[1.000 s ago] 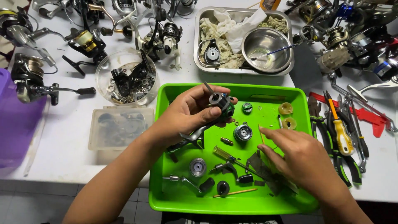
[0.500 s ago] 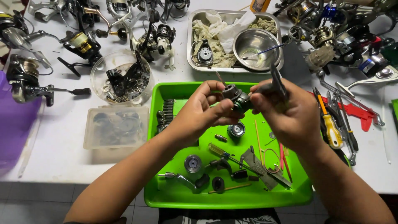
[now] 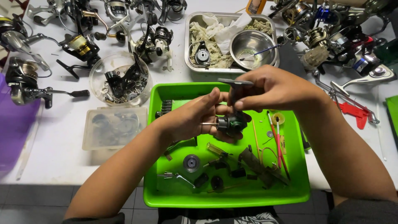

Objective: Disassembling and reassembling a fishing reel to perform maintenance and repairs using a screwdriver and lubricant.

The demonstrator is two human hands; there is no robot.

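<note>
Over the green tray [image 3: 232, 199], my left hand [image 3: 195, 118] grips a dark fishing reel body [image 3: 231, 123] with a thin metal shaft sticking out to the left. My right hand [image 3: 271, 88] pinches a dark T-shaped part [image 3: 234, 89] that stands on top of the reel body. Loose parts lie in the tray below the hands: a round spool piece [image 3: 191, 162], a small screwdriver [image 3: 215, 149], a metal crank [image 3: 178, 177], dark fittings and thin red tools [image 3: 277, 137].
A round clear tub [image 3: 120, 79] of dark parts and a shallow clear box [image 3: 114, 127] sit left of the tray. A metal pan [image 3: 190, 45] holds rags and a steel bowl [image 3: 252, 45]. Many fishing reels crowd the back. Hand tools lie right. A purple bin [image 3: 10, 128] stands far left.
My right hand rose from the tray's lower right and met the left hand at the reel body, holding a T-shaped part. Both hands and the reel body shifted toward the tray's centre.
</note>
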